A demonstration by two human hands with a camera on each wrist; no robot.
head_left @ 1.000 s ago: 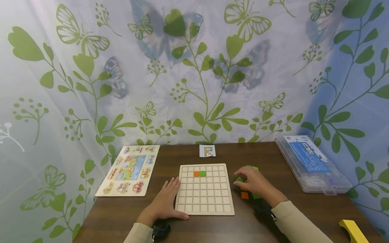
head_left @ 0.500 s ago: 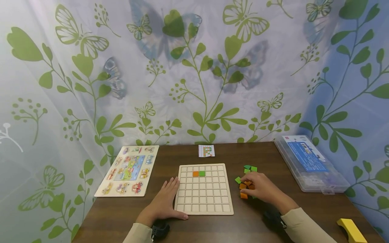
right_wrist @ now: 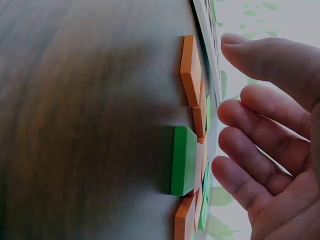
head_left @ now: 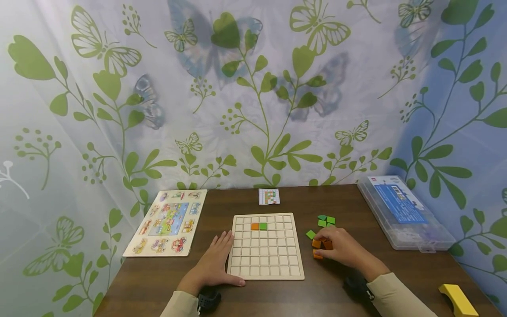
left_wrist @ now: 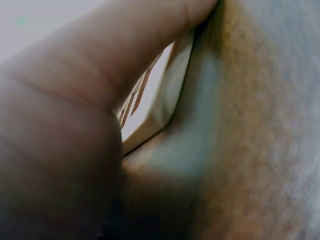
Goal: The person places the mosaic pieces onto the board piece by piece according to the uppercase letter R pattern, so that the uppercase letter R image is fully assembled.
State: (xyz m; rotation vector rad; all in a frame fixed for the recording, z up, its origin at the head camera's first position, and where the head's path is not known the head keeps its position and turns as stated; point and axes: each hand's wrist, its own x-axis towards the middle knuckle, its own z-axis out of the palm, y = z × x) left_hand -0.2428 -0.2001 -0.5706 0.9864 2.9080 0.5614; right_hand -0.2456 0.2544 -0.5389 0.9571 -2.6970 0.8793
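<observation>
A square wooden grid board (head_left: pixel 264 246) lies in the middle of the table in the head view. An orange tile (head_left: pixel 255 226) and a light green tile (head_left: pixel 263 226) sit side by side in its upper cells. My left hand (head_left: pixel 214 259) rests against the board's left edge, fingers straight and thumb along its near corner. To the right, my right hand (head_left: pixel 342 246) hovers over loose tiles, its fingers bent and holding nothing. The right wrist view shows orange tiles (right_wrist: pixel 190 72) and a dark green tile (right_wrist: pixel 183 161) on the table, beneath the spread fingertips (right_wrist: pixel 231 111).
Behind the board lies a small printed pattern card (head_left: pixel 269 197). A picture puzzle board (head_left: pixel 166 223) is at the left, and a clear plastic case (head_left: pixel 408 215) at the back right. Near the right table edge is a yellow arched block (head_left: pixel 458 300).
My right hand has shifted right and slightly nearer to me, lowering over the orange tiles and uncovering green ones behind. The left hand keeps its place at the board.
</observation>
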